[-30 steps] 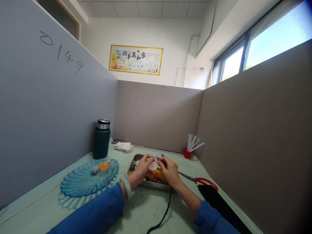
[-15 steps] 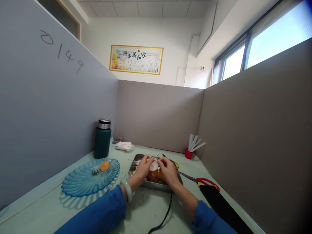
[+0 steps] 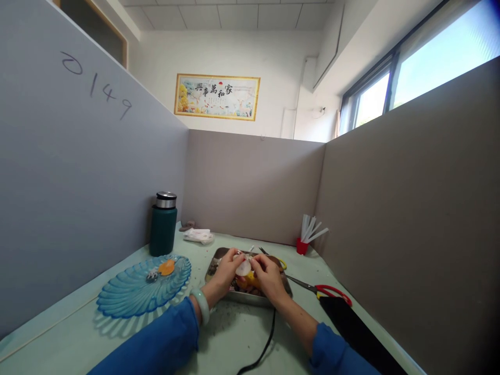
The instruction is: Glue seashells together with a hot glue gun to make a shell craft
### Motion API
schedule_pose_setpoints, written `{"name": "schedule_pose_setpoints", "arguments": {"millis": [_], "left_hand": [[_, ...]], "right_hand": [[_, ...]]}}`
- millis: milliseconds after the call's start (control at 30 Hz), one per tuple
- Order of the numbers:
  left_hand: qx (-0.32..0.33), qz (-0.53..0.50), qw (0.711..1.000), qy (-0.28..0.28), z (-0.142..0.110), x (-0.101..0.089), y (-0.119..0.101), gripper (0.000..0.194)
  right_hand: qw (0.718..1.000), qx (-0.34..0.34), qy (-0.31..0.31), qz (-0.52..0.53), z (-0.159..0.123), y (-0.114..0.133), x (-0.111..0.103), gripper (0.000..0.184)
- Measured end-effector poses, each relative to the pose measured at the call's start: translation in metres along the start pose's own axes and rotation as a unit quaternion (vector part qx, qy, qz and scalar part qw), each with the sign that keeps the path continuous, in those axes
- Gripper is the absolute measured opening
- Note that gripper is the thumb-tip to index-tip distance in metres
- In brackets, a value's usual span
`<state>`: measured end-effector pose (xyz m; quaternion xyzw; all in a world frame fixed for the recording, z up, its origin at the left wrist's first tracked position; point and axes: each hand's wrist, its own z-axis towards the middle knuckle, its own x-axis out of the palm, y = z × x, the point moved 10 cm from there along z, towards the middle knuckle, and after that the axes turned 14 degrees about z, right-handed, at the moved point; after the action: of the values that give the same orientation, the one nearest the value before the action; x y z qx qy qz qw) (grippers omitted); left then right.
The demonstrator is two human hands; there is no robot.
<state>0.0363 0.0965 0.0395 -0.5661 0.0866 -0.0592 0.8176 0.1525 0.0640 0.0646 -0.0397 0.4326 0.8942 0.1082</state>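
Both my hands meet over a metal tray [image 3: 219,256] near the middle of the table. My left hand [image 3: 225,272] and my right hand [image 3: 267,277] pinch a small white shell-like piece [image 3: 245,267] between their fingertips, just above the tray. Something orange [image 3: 251,283] lies under the hands inside the tray, among dark bits. A pale green bangle [image 3: 200,303] circles my left wrist.
A blue glass shell-shaped plate [image 3: 128,291] with an orange piece [image 3: 166,267] lies at the left. A dark green flask [image 3: 163,229] stands behind it. Red-handled scissors [image 3: 326,292], a red cup of white sticks [image 3: 303,242], a black cable [image 3: 262,344] and crumpled tissue [image 3: 199,235] surround the tray.
Both hands shifted slightly left and closer together over the tray, still pinching the white piece. Nothing else moved.
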Motion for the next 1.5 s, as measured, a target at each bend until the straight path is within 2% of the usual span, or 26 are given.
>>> {"name": "schedule_pose_setpoints", "arguments": {"millis": [167, 367, 633, 1000, 1267, 1500], "left_hand": [[-0.002, -0.004, 1.0, 0.003, 0.0, 0.001, 0.001, 0.034], [-0.017, -0.001, 0.999, 0.034, -0.002, 0.008, 0.002, 0.038], [-0.014, 0.012, 1.0, 0.0, -0.001, 0.002, 0.001, 0.037], [-0.009, 0.004, 1.0, 0.009, -0.003, 0.002, -0.001, 0.036], [-0.011, -0.013, 0.999, 0.046, -0.002, 0.009, 0.003, 0.04], [-0.002, 0.017, 1.0, -0.002, -0.003, 0.001, -0.003, 0.035]], "right_hand": [[1.0, 0.006, -0.023, 0.02, 0.002, -0.006, -0.004, 0.021], [0.999, 0.007, -0.033, 0.006, 0.002, -0.006, -0.007, 0.02], [1.0, -0.022, -0.017, -0.007, -0.003, 0.008, -0.002, 0.019], [0.998, -0.059, -0.007, 0.037, -0.004, 0.012, 0.001, 0.015], [0.998, -0.049, -0.004, 0.042, -0.005, 0.012, 0.001, 0.015], [0.999, -0.032, -0.002, 0.004, 0.001, 0.012, 0.003, 0.018]]}}
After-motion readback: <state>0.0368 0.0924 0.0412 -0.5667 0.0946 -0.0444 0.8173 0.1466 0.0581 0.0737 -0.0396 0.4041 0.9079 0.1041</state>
